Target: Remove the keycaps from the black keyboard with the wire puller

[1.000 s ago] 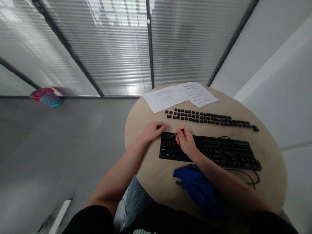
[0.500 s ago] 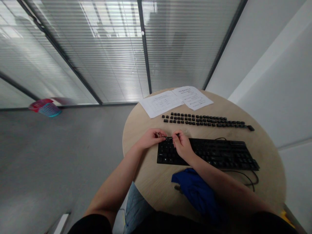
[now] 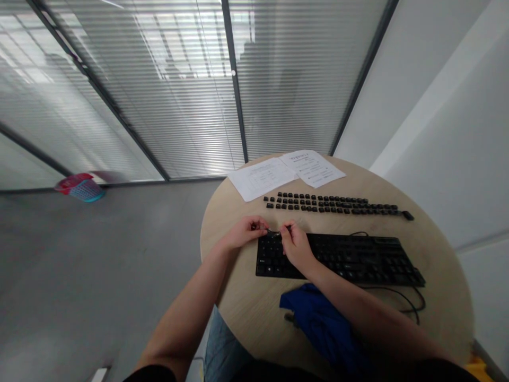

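Note:
A black keyboard [image 3: 358,260] lies on the round wooden table, its upper left corner under my hands. My right hand [image 3: 295,244] is closed around a small thin dark tool [image 3: 275,234] with a shiny, wire-like end that reaches left over the top key row. At that corner my left hand [image 3: 247,231] has its fingers drawn together close to the tool's end. What the left fingers pinch is too small to make out. Beyond the keyboard, loose black keycaps [image 3: 314,203] lie in neat rows.
Two printed paper sheets [image 3: 262,178] lie at the table's far side. A blue cloth [image 3: 318,313] rests near the front edge, partly beneath my right forearm. The keyboard's black cable [image 3: 417,305] loops at the right. On the floor stands a red and blue basket [image 3: 86,189].
The view has tilted slightly, so the scene sits lower in the picture. My hands stay at the keyboard's upper left corner, with only small finger movements.

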The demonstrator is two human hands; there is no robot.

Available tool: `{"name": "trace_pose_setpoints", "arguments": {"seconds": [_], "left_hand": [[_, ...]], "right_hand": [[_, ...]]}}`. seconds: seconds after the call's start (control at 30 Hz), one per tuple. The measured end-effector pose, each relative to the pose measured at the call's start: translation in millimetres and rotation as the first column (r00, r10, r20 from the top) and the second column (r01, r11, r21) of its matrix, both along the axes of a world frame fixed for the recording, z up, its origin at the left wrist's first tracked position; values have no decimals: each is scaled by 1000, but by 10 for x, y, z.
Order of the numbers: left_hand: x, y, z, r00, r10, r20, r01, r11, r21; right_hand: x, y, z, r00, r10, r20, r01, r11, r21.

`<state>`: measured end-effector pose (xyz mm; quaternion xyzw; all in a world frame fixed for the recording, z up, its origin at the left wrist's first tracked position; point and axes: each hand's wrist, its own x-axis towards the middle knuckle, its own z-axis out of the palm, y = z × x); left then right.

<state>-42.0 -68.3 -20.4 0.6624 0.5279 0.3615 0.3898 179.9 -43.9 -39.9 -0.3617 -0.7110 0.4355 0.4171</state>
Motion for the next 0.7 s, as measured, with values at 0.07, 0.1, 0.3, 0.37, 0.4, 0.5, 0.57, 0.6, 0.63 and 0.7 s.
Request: {"name": "trace_pose_setpoints", "arguments": {"seconds": [0.07, 0.1, 0.3, 0.37, 0.4, 0.5, 0.57, 0.6, 0.63, 0.7], "left_hand": [[-63, 39, 53, 998, 56, -43, -55, 998, 26], [-93, 72, 87, 994, 86, -67, -83, 996, 42], [-132, 412, 180, 945, 251, -209, -223, 964, 146], [-105, 495, 117, 923, 298, -244, -265, 951, 162], [-95, 519, 74, 912, 319, -260, -283, 945, 166], [-97, 534, -48, 891, 334, -308, -294, 940, 171], [-114, 527, -93, 881, 329, -341, -286, 943, 173], [-122, 525, -103, 876, 327, -355, -281, 944, 175], [-127, 525, -107, 871, 325, -369, -278, 944, 177], [-131, 531, -106, 863, 321, -390, -270, 946, 181]], "right_hand": [[-9, -5, 1, 1000, -11, -22, 10, 999, -39], [-13, -9, 4, 999, -11, -34, 9, 998, -58], [-22, -7, -6, 998, 11, -62, -16, 997, -70], [-19, 1, -19, 999, 15, -50, -19, 998, -64], [-18, 4, -25, 999, 20, -44, -23, 998, -60], [-15, 0, -36, 999, 33, -34, -35, 998, -52], [-12, -9, -35, 999, 44, -30, -45, 998, -50], [-10, -14, -32, 998, 47, -30, -48, 998, -50], [-6, -19, -28, 998, 49, -30, -51, 997, -52], [1, -24, -17, 998, 54, -30, -55, 997, -57]]}}
